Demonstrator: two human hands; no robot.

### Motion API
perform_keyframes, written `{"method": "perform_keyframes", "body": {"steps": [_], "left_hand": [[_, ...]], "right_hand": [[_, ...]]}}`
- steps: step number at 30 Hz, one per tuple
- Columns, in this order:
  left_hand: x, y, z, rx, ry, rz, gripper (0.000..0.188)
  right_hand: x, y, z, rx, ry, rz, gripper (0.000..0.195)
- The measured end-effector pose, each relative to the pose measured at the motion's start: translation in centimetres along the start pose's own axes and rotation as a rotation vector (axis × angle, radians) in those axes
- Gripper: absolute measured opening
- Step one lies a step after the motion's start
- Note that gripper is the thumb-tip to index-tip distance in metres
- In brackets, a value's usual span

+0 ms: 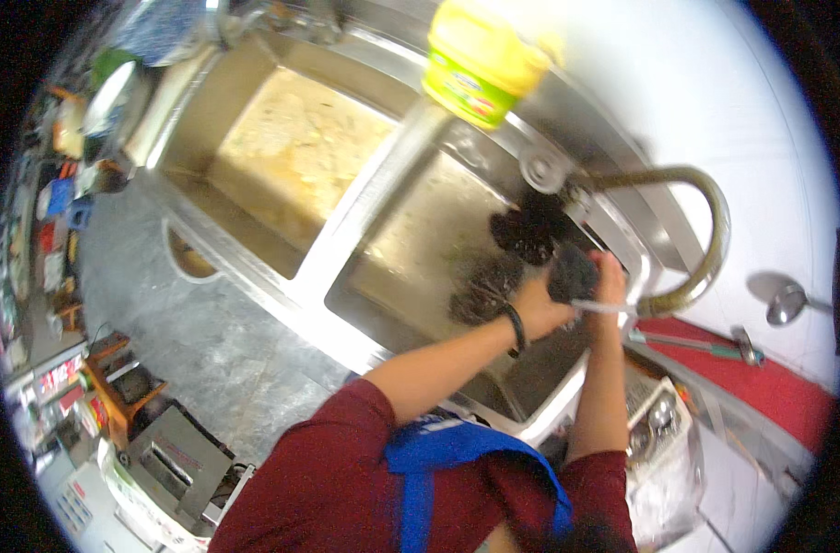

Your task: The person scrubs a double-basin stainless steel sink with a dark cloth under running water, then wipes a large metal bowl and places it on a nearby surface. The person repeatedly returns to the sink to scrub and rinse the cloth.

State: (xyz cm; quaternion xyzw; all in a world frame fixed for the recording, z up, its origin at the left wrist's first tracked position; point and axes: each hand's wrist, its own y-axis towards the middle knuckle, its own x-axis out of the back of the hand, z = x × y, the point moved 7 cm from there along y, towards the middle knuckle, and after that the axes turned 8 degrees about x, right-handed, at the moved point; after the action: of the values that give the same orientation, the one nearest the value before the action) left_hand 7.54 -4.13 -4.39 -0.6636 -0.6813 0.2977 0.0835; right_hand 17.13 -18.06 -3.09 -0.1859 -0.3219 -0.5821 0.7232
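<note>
Both my hands are over the right basin point(420, 228) of a stainless steel sink. My left hand point(541, 307), with a black band at its wrist, grips a dark, blurred item point(573, 273) from below left. On its other side, my right hand point(606, 273) holds the same item. Water point(603, 306) streams from a curved faucet point(720, 228) onto it and the hands. Two more dark clumps, one point(530, 228) beyond my hands and another point(485, 290) to their left, lie in the basin. Their material is too blurred to tell.
A yellow plastic tub point(485, 66) stands on the sink's back rim. The left basin point(185, 138) holds cloudy, yellowish liquid. A ladle point(786, 304) and a green-handled tool point(703, 343) are at the right. Below them sits a white basket point(679, 422) with metal utensils.
</note>
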Motion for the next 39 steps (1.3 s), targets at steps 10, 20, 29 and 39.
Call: {"method": "perform_keyframes", "body": {"steps": [10, 20, 29, 39], "left_hand": [[-2.4, -1.9, 2.1, 0.372, -0.510, 0.378, 0.022], [-4.0, -10.6, -2.5, 0.394, -0.863, 0.730, 0.024], [2.9, -5.7, 4.2, 0.089, 0.499, 0.011, 0.024], [7.6, -7.8, 5.2, 0.273, 0.533, 0.174, 0.031]], "right_hand": [[1.3, 3.3, -5.1, -0.442, 0.680, -0.123, 0.024], [-2.8, -4.2, 15.8, -0.169, 1.427, 0.385, 0.026], [-7.9, -6.3, 10.1, -0.164, 0.550, 0.124, 0.012], [-7.5, -11.4, 8.6, 0.104, 0.331, 0.237, 0.036]]}}
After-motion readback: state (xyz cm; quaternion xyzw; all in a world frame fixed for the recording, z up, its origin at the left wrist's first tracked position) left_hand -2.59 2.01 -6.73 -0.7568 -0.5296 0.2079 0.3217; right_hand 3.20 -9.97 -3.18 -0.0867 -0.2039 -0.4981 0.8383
